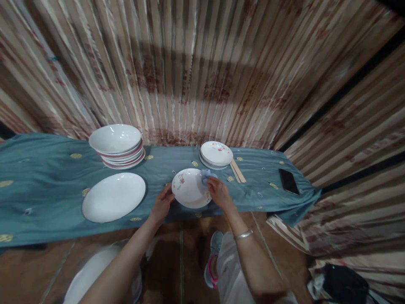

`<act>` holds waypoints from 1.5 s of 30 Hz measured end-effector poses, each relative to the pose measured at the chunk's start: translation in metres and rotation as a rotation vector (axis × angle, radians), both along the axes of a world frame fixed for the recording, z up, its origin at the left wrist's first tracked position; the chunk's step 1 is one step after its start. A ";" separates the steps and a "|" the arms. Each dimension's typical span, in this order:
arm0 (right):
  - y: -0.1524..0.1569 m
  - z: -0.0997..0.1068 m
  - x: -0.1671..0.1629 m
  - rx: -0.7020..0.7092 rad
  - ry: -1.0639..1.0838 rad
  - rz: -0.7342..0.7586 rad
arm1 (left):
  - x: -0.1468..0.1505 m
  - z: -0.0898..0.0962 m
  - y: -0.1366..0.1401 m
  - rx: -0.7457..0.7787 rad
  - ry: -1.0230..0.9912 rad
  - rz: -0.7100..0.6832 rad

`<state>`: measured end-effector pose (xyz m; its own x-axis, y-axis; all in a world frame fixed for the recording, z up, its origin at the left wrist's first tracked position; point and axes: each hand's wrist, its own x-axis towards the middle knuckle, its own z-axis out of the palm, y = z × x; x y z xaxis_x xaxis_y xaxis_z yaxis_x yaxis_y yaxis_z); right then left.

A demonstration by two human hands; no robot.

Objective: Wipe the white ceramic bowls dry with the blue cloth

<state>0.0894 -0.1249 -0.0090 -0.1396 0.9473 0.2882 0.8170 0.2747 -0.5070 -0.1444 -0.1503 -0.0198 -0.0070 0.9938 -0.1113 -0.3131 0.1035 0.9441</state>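
A white plate with a floral rim (pixel 191 190) is held above the front edge of the cloth-covered table. My left hand (pixel 163 202) grips its left edge, fingers closed on the rim. At the plate's upper right, my right hand (pixel 218 191) pinches a light blue cloth (pixel 207 174) against the plate's surface. Just behind stands a short stack of similar floral plates (pixel 217 153). A pair of wooden chopsticks or flat sticks (pixel 238 171) lies beside that stack.
On the left are a stack of white bowls and dishes (pixel 117 141) and a large oval plate (pixel 114 198). A black phone (pixel 288 181) lies on the green tablecloth (pixel 264 196) at right. Below left is a white rounded container (pixel 91 272); a curtain (pixel 190 76) hangs behind.
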 end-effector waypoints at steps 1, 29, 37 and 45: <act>0.002 -0.002 -0.001 0.020 0.006 0.000 | 0.000 -0.001 0.000 0.008 0.010 -0.007; 0.036 -0.007 -0.080 0.008 -0.123 0.128 | 0.000 -0.004 0.001 0.051 0.042 0.021; 0.031 -0.014 -0.092 0.005 0.079 0.396 | -0.004 -0.012 0.003 0.076 0.079 -0.003; 0.008 -0.008 -0.093 -0.117 0.182 0.509 | -0.002 -0.004 0.001 0.029 0.076 0.011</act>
